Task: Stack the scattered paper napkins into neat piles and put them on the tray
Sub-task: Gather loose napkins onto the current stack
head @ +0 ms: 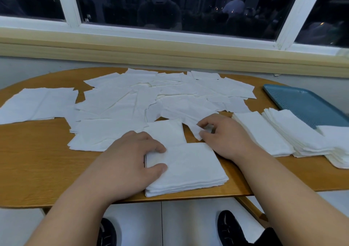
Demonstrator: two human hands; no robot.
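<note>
We have the near pile [190,168] squarely in front of us at the table [37,160] edge, its sides roughly parallel to that edge. Our left hand [132,157] lies over the pile's left side, fingers and thumb pressing down on top to keep it from sliding. It does not grip anything.

Our right hand [224,138] is curled, with thumb and fingertips pinching a loose napkin [192,129]. This napkin sits just beyond the pile's far right corner, and its corner points down toward us, so it is skewed against the pile. Since the right hand is on it, we judge the next move to be a short pull toward us and to the left, with a slight turn to square the edges.

The scattered napkins [151,94] spread across the far half of the table, overlapping one another. The finished piles [264,132] sit to our right, and the blue tray [302,102] is beyond them at the far right. The outer piles seem to overlap the tray's near edge.
</note>
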